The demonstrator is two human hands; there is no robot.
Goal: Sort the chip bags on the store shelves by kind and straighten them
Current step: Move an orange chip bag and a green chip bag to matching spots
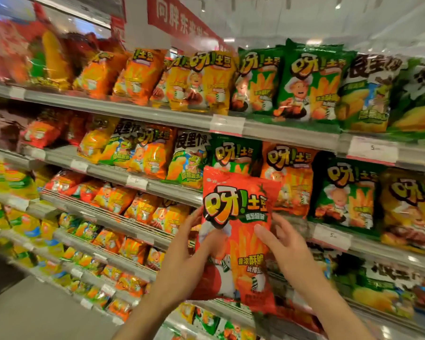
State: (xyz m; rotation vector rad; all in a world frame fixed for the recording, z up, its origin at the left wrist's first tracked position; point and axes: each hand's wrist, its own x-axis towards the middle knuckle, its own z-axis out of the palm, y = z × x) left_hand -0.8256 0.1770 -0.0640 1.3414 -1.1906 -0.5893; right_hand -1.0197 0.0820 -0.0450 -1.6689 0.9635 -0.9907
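I hold a red chip bag (241, 231) upright in front of the shelves, between the second and third shelf levels. My left hand (194, 251) grips its left edge, thumb on the front. My right hand (282, 244) grips its right side, thumb across the front and fingers behind. Behind the bag stand a green bag (233, 155) and an orange bag (290, 177) of the same brand. On the top shelf, orange (140, 74), yellow (206, 82) and green bags (309, 82) stand side by side.
Grey shelf rails (157, 116) with price tags (227, 125) run diagonally across the view. Mixed bags fill the lower shelves at left (113, 200). A green bag (349, 195) and a yellow bag (410, 207) stand right of my hands. Bare floor (35, 315) lies at the bottom left.
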